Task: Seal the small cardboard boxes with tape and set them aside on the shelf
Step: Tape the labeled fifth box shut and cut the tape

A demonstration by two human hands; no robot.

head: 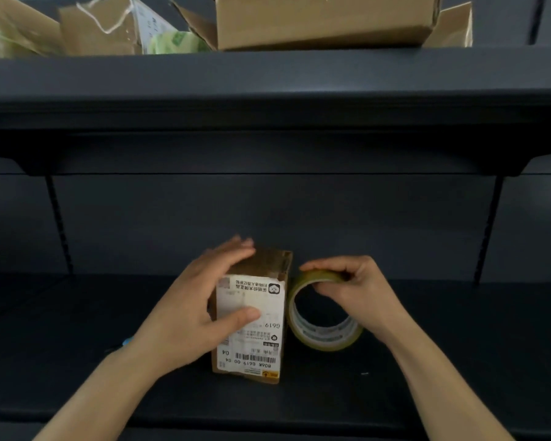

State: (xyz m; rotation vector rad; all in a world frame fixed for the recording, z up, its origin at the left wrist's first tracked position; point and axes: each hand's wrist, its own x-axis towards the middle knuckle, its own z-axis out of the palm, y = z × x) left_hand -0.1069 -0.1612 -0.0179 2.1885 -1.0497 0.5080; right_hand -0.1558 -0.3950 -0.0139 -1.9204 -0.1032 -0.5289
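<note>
Left hand [201, 307] curled over 1 small cardboard box [252, 316], fingers across its top far edge and thumb pressed on the white shipping label [252, 323] facing the camera; right hand [360, 288] pinched on the upper rim of a roll of clear packing tape [323, 313], thumb and fingertips closed there, seemingly feeling for the loose end. Box upright on the dark lower shelf [458, 345], roll standing on edge just beside its right side, possibly touching. Top flaps apparently down but no strip across them visible, so sealing judged not yet begun. To do it well: find and lift the tape end first with a nail, keep the box braced so it cannot tip, anchor the end on 1 side wall, draw straight over the flap seam and down the opposite wall, then smooth flat. Worth avoiding the barcode. Overhead, upper shelf [268, 78] holding larger open cartons [318, 23] and a green tape roll [177, 43].
</note>
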